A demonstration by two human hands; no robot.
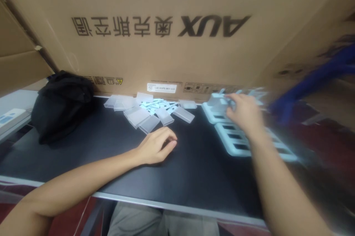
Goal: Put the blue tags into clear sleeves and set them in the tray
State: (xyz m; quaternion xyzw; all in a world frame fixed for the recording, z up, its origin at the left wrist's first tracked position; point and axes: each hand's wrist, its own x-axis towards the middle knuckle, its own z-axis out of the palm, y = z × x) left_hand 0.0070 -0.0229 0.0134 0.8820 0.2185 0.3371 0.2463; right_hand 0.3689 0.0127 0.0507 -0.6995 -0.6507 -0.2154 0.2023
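Note:
My left hand (pixel 156 147) rests on the black table (pixel 91 154), fingers loosely curled, holding nothing that I can see. Just beyond it lies a heap of clear plastic cases (pixel 144 116) and small pale blue pieces (pixel 155 106). My right hand (pixel 244 116) reaches over pale blue trays with dark slots (pixel 235 142) at the right and touches a pale blue part (pixel 217 100) at their far end. Motion blur hides whether its fingers grip that part.
A large brown cardboard box (pixel 177 29) stands along the back of the table. A black bag (pixel 62 105) sits at the left. A blurred blue object (pixel 313 81) is at the right. The table's front edge (pixel 166 206) is near my lap.

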